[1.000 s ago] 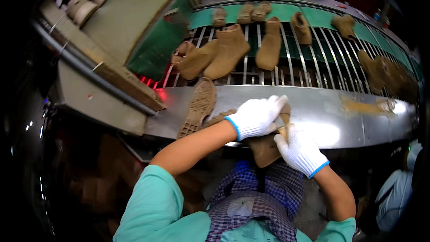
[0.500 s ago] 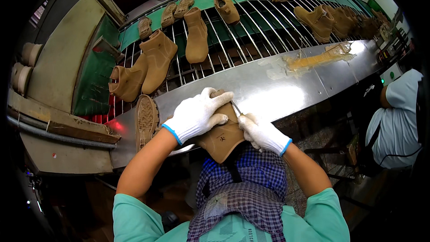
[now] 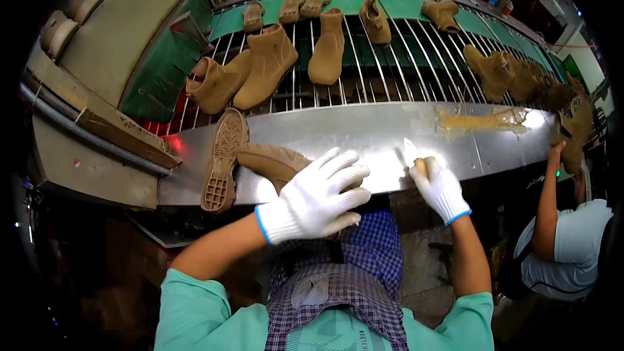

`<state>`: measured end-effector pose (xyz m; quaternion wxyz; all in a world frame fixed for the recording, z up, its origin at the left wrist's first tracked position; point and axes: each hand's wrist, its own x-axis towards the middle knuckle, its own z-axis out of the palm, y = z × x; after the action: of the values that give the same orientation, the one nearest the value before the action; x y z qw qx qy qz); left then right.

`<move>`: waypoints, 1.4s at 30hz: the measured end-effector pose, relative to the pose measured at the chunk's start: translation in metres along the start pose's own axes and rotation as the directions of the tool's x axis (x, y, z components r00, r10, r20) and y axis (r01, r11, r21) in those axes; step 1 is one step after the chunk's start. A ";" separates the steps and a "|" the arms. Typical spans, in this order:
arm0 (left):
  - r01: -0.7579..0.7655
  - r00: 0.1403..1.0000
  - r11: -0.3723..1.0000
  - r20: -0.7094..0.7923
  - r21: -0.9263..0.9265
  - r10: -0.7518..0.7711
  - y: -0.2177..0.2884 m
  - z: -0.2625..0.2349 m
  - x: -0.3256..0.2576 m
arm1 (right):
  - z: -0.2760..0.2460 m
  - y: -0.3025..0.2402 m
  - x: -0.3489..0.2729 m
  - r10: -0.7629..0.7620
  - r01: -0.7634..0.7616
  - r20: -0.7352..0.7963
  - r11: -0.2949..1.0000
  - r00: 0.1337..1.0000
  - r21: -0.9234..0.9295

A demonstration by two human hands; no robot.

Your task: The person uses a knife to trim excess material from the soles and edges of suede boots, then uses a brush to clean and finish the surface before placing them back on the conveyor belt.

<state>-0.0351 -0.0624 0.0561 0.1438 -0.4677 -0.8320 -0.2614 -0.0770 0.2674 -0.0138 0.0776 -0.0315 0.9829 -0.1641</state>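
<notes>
My left hand (image 3: pixel 318 198), in a white knit glove with a blue cuff, has its fingers spread and hangs over the near edge of the metal ledge. Behind it a tan ankle boot (image 3: pixel 270 161) lies on its side, its right end hidden by the glove. Left of that boot a brown lugged sole (image 3: pixel 224 159) faces up; whether a boot is attached cannot be seen. My right hand (image 3: pixel 442 190), gloved too, is closed around the yellowish handle of a short knife (image 3: pixel 410 151), its blade pointing up and away over the ledge.
Beyond the metal ledge (image 3: pixel 364 127) runs a rack of metal rods (image 3: pixel 403 58) carrying several tan boots (image 3: pixel 327 49) and upturned soles (image 3: pixel 253 16). Yellowed tape (image 3: pixel 481 120) covers part of the ledge. A person (image 3: pixel 565 240) at right holds a boot (image 3: pixel 575 133); another person's hands show at the far side.
My left hand has let go of the boot, which now lies on the ledge against the sole. My right hand has moved right with the knife. The person at right has raised a boot.
</notes>
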 end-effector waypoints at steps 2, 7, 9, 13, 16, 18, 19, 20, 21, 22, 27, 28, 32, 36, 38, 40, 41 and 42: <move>0.103 0.982 0.993 -0.153 -0.062 -0.111 0.018 0.001 -0.028 | -0.001 -0.006 0.006 -0.034 0.033 -0.041 0.999 0.999 -0.039; 0.424 0.870 0.906 -0.274 -0.012 -0.411 0.056 0.019 -0.107 | 0.012 -0.027 0.012 -0.030 0.024 0.045 0.993 0.999 0.118; 0.564 0.769 0.824 -0.334 -0.045 -0.545 0.067 0.030 -0.132 | 0.017 -0.040 0.015 -0.033 0.023 0.047 0.983 0.998 0.183; 0.628 0.710 0.775 -0.359 -0.065 -0.606 0.072 0.034 -0.140 | 0.029 -0.035 0.024 -0.112 0.104 -0.160 0.993 0.981 -0.062; 0.447 0.867 0.892 -0.280 0.068 -0.413 0.073 0.036 -0.119 | 0.023 -0.052 0.028 -0.386 0.329 -0.416 0.922 0.823 -0.204; 0.363 0.926 0.922 -0.159 0.137 -0.342 0.077 0.048 -0.103 | 0.032 -0.079 0.030 -0.414 0.481 -0.376 0.870 0.829 0.103; 0.356 0.932 0.910 -0.155 0.213 -0.328 0.077 0.059 -0.099 | 0.036 -0.094 0.030 -0.399 0.480 -0.280 0.803 0.873 0.354; 0.405 0.914 0.887 -0.126 0.223 -0.386 0.075 0.065 -0.094 | 0.036 -0.110 0.029 -0.402 0.426 -0.178 0.696 0.898 0.577; 0.343 0.939 0.863 -0.166 0.372 -0.301 0.057 0.082 -0.102 | 0.057 -0.116 0.032 -0.353 0.206 0.008 0.567 0.936 0.797; 0.295 0.955 0.802 -0.193 0.520 -0.225 0.036 0.101 -0.116 | 0.073 -0.120 0.035 -0.398 0.121 0.046 0.384 0.916 0.915; 0.319 0.932 0.839 -0.306 0.440 -0.194 0.021 0.047 -0.102 | 0.031 -0.157 0.016 -0.256 0.001 0.133 0.462 0.957 0.887; 0.330 0.923 0.864 -0.323 0.381 -0.210 0.022 0.027 -0.098 | 0.023 -0.164 0.015 -0.293 0.090 0.055 0.460 0.955 0.883; 0.415 0.828 0.888 -0.488 0.197 -0.278 0.026 -0.008 -0.079 | 0.009 -0.177 0.036 -0.416 0.390 -0.249 0.297 0.875 0.872; 0.451 0.807 0.859 -0.522 0.243 -0.277 0.032 -0.004 -0.062 | -0.008 -0.189 0.049 -0.457 0.469 -0.304 0.304 0.836 0.829; 0.512 0.805 0.824 -0.470 0.243 -0.362 0.042 0.011 -0.050 | -0.017 -0.182 0.062 -0.493 0.527 -0.300 0.424 0.817 0.737; 0.423 0.893 0.887 -0.249 0.186 -0.374 0.049 0.004 -0.032 | -0.014 -0.157 0.068 -0.423 0.476 -0.258 0.571 0.869 0.669; 0.387 0.919 0.908 -0.143 0.157 -0.367 0.044 0.008 -0.032 | -0.014 -0.141 0.067 -0.398 0.446 -0.218 0.682 0.891 0.580; 0.306 0.948 0.951 -0.102 0.040 -0.301 0.027 0.011 -0.026 | -0.010 -0.121 0.065 -0.354 0.395 -0.178 0.780 0.918 0.486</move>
<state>0.0016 -0.0633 0.0422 0.1538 -0.3170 -0.8933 -0.2792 -0.1386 0.1505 0.0255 0.0111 -0.1981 0.8795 -0.4326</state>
